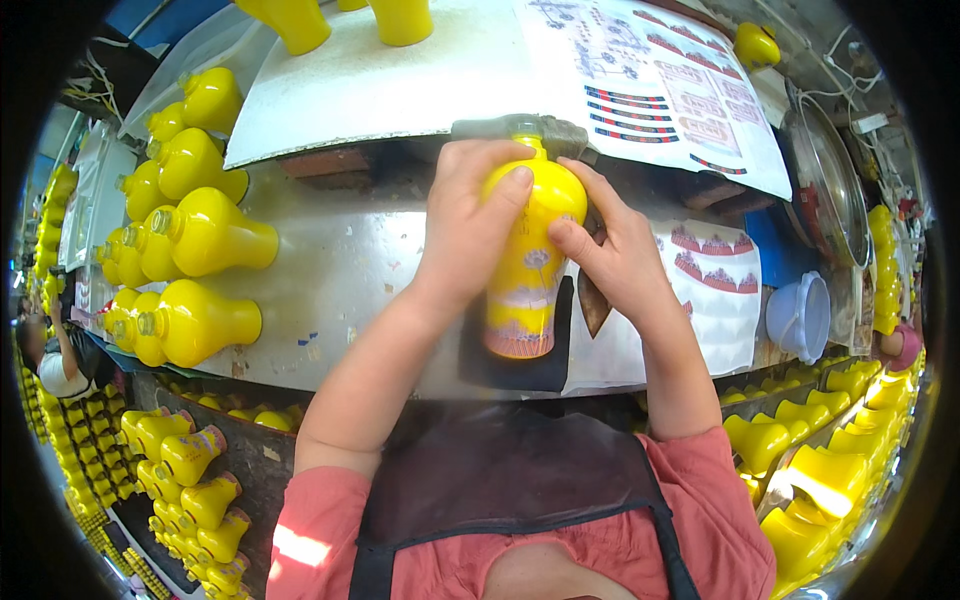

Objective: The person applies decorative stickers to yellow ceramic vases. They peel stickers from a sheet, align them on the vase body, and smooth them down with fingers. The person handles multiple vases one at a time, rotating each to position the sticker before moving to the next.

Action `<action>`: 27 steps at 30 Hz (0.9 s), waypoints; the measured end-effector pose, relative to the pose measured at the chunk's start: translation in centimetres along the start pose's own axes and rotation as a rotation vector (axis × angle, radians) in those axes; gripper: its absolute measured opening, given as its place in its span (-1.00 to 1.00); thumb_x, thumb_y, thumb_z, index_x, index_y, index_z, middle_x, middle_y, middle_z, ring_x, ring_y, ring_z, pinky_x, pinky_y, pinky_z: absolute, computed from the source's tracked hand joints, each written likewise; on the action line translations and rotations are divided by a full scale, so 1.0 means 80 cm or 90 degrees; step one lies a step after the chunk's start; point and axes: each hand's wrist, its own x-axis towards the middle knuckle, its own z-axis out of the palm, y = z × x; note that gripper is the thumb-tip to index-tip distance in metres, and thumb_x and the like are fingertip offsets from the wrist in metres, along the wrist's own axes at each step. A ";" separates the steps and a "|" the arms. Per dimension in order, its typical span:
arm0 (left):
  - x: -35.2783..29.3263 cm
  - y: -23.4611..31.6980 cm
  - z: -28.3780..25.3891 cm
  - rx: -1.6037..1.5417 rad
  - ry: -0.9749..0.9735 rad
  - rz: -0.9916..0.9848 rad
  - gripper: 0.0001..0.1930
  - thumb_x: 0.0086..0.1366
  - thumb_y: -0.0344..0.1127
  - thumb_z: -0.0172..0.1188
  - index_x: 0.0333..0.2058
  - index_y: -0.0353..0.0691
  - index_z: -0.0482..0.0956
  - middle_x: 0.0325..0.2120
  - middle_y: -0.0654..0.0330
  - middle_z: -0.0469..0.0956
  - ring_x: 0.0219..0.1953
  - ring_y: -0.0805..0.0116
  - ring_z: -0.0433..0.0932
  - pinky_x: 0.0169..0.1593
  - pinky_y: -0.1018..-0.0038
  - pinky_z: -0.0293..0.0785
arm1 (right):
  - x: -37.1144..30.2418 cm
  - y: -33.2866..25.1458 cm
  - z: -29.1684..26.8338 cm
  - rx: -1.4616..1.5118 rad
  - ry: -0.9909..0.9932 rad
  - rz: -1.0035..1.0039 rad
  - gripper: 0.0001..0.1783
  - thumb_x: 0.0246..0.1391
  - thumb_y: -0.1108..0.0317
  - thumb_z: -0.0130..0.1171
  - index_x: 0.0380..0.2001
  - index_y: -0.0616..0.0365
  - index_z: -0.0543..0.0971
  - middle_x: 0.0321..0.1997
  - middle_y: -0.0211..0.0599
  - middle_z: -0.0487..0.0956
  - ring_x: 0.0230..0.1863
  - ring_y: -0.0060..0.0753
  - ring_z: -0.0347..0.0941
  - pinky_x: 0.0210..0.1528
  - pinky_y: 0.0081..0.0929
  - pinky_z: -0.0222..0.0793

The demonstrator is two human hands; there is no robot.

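Note:
A glossy yellow bottle [520, 300] lies on its side in front of me, neck pointing away, its base toward me. Purple flower and fence-like decals show on its lower body. My left hand [465, 205] is closed round the left shoulder of the bottle, thumb lying on top near the neck. From the right, my right hand [622, 240] grips the same bottle with bent fingers, thumb pressed on its side. A black pad [545, 376] is partly under the base. The neck meets a dark grey rest [565, 136]. A brown pointed piece [595, 302] lies below my right palm.
Several yellow bottles [205, 322] lie at the left of the metal table [330, 330]. Decal sheets [725, 320] lie at right, with more on the white board [420, 90]. A pale blue bucket [800, 318] stands far right. Bottle racks [820, 480] flank me; another person [65, 360] is far left.

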 end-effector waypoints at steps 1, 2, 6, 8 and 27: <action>-0.001 0.001 0.003 -0.006 0.011 0.001 -0.71 0.48 -0.22 0.10 0.01 -0.26 0.62 0.02 0.15 0.41 0.11 0.31 0.41 0.26 0.42 0.31 | -0.001 0.002 0.001 0.010 0.007 -0.013 -0.14 0.15 -0.24 0.25 0.35 0.10 0.41 -0.08 -0.10 0.65 -0.25 -0.35 0.52 -0.19 -0.44 0.44; -0.002 0.001 0.005 -0.011 0.021 0.002 -0.72 0.48 -0.23 0.10 -0.01 -0.26 0.62 0.01 0.16 0.42 0.10 0.31 0.42 0.25 0.42 0.32 | -0.003 0.004 0.002 0.016 0.014 -0.016 -0.12 0.16 -0.26 0.26 0.35 0.12 0.41 -0.11 -0.23 0.64 -0.40 -0.59 0.46 -0.32 -0.58 0.40; 0.002 0.005 0.002 0.026 0.047 0.017 -0.73 0.48 -0.24 0.09 -0.03 -0.28 0.64 -0.02 0.12 0.43 0.08 0.30 0.42 0.23 0.41 0.33 | 0.002 0.007 0.010 0.065 0.012 -0.019 -0.15 0.15 -0.19 0.28 0.35 0.12 0.41 -0.08 -0.14 0.65 -0.26 -0.38 0.50 -0.19 -0.48 0.42; -0.001 0.008 0.006 0.031 0.057 0.019 -0.73 0.48 -0.24 0.08 -0.04 -0.28 0.64 -0.03 0.11 0.44 0.07 0.29 0.42 0.22 0.41 0.34 | 0.001 0.009 0.008 0.070 0.006 -0.012 -0.21 0.15 -0.10 0.28 0.33 0.10 0.40 0.00 0.11 0.67 0.05 0.10 0.64 0.09 -0.23 0.49; -0.035 -0.004 0.005 0.015 0.047 0.038 -0.53 0.51 -0.24 -0.12 0.28 -0.36 0.33 0.21 -0.09 0.33 0.28 -0.02 0.31 0.40 0.21 0.16 | 0.004 0.028 -0.001 0.216 -0.072 -0.011 -0.29 0.30 0.11 0.16 0.42 0.15 0.30 0.29 -0.09 0.53 0.22 -0.25 0.51 0.20 -0.35 0.41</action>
